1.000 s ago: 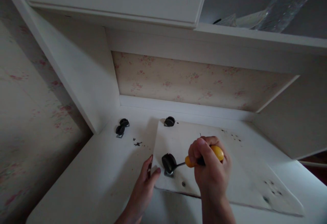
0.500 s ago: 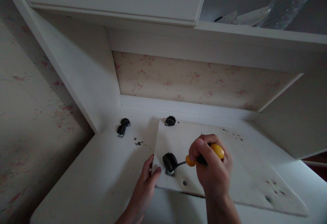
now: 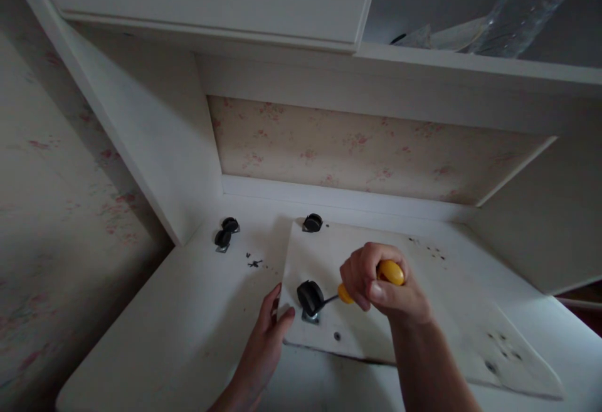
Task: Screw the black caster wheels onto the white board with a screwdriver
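My right hand (image 3: 383,286) is wrapped round the yellow-and-black handle of a screwdriver (image 3: 391,272). Its shaft slants down left to the base of a black caster wheel (image 3: 310,298), where the tip is hidden behind the wheel. That caster's metal plate sits on the near left corner of a white board (image 3: 446,318). My left hand (image 3: 263,343) grips the board's left edge, thumb on top and fingers at the side. A second caster (image 3: 313,222) is at the board's far left corner. Several dark holes mark the board's right end.
Two loose casters (image 3: 227,231) lie on the white desk (image 3: 179,324) left of the board, with a small pile of screws (image 3: 254,264) near them. Overhead is a white cabinet (image 3: 211,4); a clear plastic bottle (image 3: 527,10) rests on the open shelf. A side panel (image 3: 155,130) stands at left.
My right hand has turned on the screwdriver handle, its wrist and forearm swinging to the right. The left hand keeps its grip, and the board and casters have barely shifted in view.
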The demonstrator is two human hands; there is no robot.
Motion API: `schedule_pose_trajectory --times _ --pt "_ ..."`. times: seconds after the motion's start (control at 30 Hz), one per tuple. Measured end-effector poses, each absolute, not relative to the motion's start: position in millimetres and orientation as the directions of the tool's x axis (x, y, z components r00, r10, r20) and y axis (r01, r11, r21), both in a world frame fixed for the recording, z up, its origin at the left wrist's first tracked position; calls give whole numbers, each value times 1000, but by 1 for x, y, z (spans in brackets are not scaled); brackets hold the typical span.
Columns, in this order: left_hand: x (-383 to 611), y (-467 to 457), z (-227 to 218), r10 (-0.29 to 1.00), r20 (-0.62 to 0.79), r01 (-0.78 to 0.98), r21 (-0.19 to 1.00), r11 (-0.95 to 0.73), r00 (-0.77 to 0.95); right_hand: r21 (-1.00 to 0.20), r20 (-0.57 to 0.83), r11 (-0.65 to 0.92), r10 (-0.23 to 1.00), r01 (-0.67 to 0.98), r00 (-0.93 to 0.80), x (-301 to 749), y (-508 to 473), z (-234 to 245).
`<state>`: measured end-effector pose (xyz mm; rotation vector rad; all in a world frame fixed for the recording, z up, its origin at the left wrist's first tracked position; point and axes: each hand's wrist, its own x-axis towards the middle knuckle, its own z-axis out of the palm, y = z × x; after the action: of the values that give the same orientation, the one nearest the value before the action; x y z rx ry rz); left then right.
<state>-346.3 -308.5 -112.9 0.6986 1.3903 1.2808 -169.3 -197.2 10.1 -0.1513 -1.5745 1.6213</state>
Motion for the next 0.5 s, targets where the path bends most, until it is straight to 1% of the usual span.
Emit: schedule_pose_trajectory --times 0.1,0.17,0.27,0.37,0.43,0.5 --pt "-345 -308 -113 909 -307 -230 941 247 -283 -812 491 201 743 -548 -454 -181 -209 11" --pt "-344 -307 -113 906 -301 -233 943 237 -296 -790 485 244 809 -562 -331 -188 -216 12" --pt "-343 -308 -111 908 -305 -241 941 239 -287 -794 439 298 884 -531 -161 -195 -223 12" --pt "-344 -309 -110 898 -330 -239 934 265 -292 -820 394 349 919 -454 -4 -196 -227 7" --pt "-347 -310 -112 893 -338 -217 935 282 -299 -849 377 351 926 -394 14 -194 -227 4" --pt "-351 -311 -114 894 -331 -172 941 291 -300 -863 394 355 918 -358 -41 -190 -227 3"
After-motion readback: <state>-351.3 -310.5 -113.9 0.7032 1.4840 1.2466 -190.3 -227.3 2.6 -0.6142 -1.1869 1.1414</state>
